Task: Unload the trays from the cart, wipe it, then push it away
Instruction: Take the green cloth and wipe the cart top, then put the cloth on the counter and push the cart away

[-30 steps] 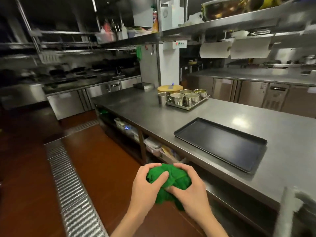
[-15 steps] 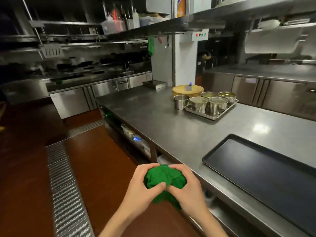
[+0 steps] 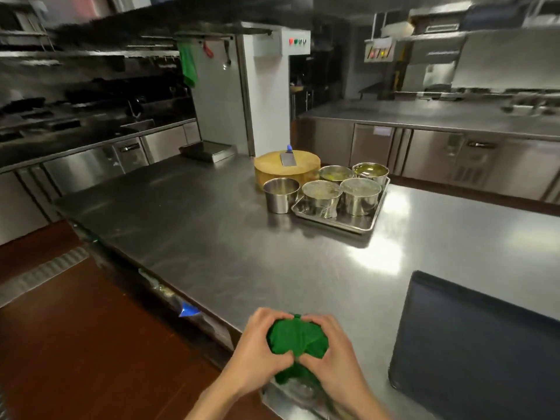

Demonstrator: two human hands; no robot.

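A bunched green cloth [image 3: 298,341] sits between both my hands, low in the middle of the head view, over the near edge of the steel counter [image 3: 212,237]. My left hand [image 3: 257,353] grips its left side and my right hand [image 3: 336,362] grips its right side, fingers curled round it. A dark flat tray [image 3: 485,344] lies on the counter at the lower right. A smaller steel tray [image 3: 360,222] holding several metal pots stands farther back. No cart is in view.
A round wooden chopping block [image 3: 288,168] with a cleaver stands behind the pots, with a single metal pot [image 3: 280,195] beside the tray. A scale [image 3: 209,150] sits at the counter's far end. Red floor with a drain grate [image 3: 39,274] runs on the left.
The view has turned right and closed in on the counter. My hands with the cloth have come from over the floor to over the counter's near edge.
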